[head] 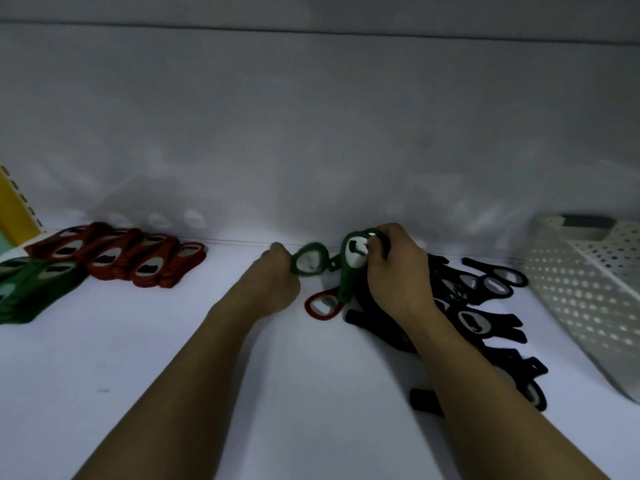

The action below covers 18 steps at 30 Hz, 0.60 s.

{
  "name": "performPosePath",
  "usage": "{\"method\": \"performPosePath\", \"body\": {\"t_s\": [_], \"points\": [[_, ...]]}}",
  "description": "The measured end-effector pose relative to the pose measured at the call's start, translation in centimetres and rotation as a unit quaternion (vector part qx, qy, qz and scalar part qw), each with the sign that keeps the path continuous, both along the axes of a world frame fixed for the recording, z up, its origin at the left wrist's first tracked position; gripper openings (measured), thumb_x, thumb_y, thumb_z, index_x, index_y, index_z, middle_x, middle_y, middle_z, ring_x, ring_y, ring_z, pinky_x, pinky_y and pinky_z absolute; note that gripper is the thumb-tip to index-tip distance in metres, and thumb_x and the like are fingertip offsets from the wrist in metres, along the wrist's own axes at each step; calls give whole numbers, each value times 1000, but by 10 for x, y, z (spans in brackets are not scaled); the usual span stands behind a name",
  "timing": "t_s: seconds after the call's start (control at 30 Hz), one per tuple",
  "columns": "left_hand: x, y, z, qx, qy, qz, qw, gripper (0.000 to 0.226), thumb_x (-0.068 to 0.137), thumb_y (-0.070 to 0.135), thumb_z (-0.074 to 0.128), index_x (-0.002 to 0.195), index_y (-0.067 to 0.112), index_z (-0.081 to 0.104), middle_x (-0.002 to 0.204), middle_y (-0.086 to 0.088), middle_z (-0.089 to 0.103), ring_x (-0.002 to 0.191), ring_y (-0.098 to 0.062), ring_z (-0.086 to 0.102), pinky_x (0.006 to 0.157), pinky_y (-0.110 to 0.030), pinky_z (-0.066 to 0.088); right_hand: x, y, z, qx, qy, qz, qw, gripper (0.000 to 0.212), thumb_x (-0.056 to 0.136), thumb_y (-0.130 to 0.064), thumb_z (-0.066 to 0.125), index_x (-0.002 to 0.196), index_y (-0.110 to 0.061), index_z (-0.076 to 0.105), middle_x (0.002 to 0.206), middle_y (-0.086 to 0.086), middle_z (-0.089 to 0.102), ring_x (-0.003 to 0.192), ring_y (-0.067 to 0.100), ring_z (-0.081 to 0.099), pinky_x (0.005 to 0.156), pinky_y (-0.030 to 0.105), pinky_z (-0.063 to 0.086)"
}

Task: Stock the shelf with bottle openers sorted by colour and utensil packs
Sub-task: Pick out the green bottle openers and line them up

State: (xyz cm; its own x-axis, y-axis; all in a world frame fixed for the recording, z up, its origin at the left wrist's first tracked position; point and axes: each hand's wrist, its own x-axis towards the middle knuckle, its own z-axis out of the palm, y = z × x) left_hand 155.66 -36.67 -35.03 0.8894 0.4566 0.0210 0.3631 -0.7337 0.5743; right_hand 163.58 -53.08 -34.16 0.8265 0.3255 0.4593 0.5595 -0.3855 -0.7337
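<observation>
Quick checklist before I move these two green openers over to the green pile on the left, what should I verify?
1. Left hand grips green opener: ok.
2. Right hand grips second green opener: ok.
3. The two openers free of each other: cannot tell, they meet and one is blurred.
4. Green pile holds only green: ok.
5. Red opener sorted: not ok, it lies loose beside the black pile.
</observation>
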Motion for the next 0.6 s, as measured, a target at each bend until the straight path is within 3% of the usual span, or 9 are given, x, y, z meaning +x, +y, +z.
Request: {"method": "performPosePath", "body": {"t_s": [0.07, 0.17, 0.27, 0.33, 0.4, 0.5, 0.6], "points": [[-2, 3, 4, -78, -58, 14, 995, 15, 97, 4, 46, 111, 1, 40, 101, -18, 64, 90, -30, 62, 74, -39, 50, 0, 0, 1, 35, 35, 7, 999, 12, 100, -14, 46, 100, -14, 58, 83, -9, 57, 71, -1, 52, 61, 1, 38], [-4, 1, 12, -241, -142, 44, 959, 14, 101, 10, 45, 115, 6, 43, 90, -11, 69, 74, -20, 63, 62, -29, 48, 0, 3, 0, 84, 108, 47, 989, 14, 100, -16, 47, 92, -19, 58, 87, -9, 62, 80, 8, 59, 69, 13, 44], [-4, -14, 18, -386, -169, 5, 907, 22, 102, 8, 40, 120, 8, 53, 85, -9, 65, 72, -19, 60, 65, -34, 52, -6, 6, 0, 105, 115, 69, 985, 13, 101, -15, 46, 94, -19, 56, 87, -11, 61, 77, -4, 57, 66, 6, 41], [-2, -23, 14, -393, -159, -15, 906, 22, 105, 15, 37, 116, 9, 55, 95, -13, 65, 78, -23, 62, 74, -42, 56, -10, 8, 0, 111, 98, 62, 987, 13, 102, -14, 45, 95, -18, 55, 85, -14, 58, 73, -13, 54, 62, 1, 38], [0, -28, 9, -367, -149, -31, 918, 33, 103, 39, 38, 109, 12, 57, 100, -15, 67, 86, -26, 65, 85, -49, 56, -13, 10, -1, 110, 84, 48, 989, 11, 101, -14, 44, 97, -17, 54, 83, -14, 57, 73, -10, 55, 61, 2, 39], [-3, -34, 13, -357, -117, -71, 924, 65, 81, 74, 51, 107, 15, 57, 95, -13, 70, 79, -23, 66, 72, -43, 55, -16, 13, -2, 125, 61, 19, 990, 11, 100, -12, 43, 101, -18, 53, 85, -11, 59, 77, -1, 56, 64, 6, 40], [-6, -38, 15, -352, -97, -149, 919, 40, 90, 50, 61, 110, 16, 52, 82, -9, 68, 68, -20, 64, 60, -36, 51, -24, 16, 0, 170, 86, 26, 981, 15, 101, -12, 41, 108, -20, 52, 93, -8, 61, 85, 3, 58, 71, 9, 44]]}}
